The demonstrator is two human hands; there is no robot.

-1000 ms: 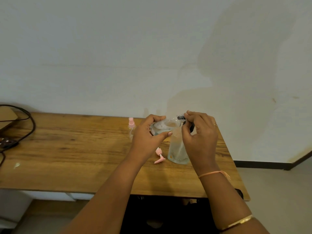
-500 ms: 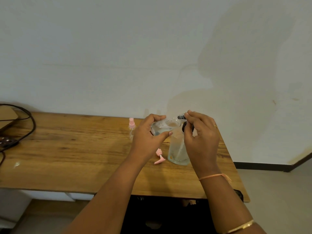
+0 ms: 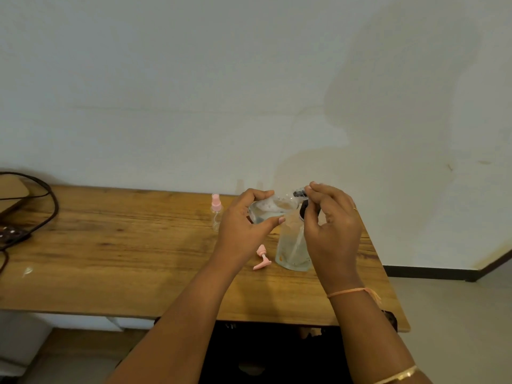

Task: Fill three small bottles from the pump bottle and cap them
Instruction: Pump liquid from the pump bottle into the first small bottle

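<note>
Left grip (image 3: pixel 249 220) holds a small bottle (image 3: pixel 270 210) tilted above the pump bottle (image 3: pixel 291 245), near the tabletop's (image 3: pixel 110 245) right edge. Right grip (image 3: pixel 329 225) pinches a black part (image 3: pixel 299 193) at its mouth — filling apparently under way. One capped bottle (image 3: pixel 216 214) stands behind; a pink cap (image 3: pixel 261 257) lies loose — capping remains.

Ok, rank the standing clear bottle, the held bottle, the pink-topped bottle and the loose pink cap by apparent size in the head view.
1. standing clear bottle.
2. held bottle and pink-topped bottle: they look alike, and the left hand hides part of the held one, so unranked.
3. loose pink cap.
</note>
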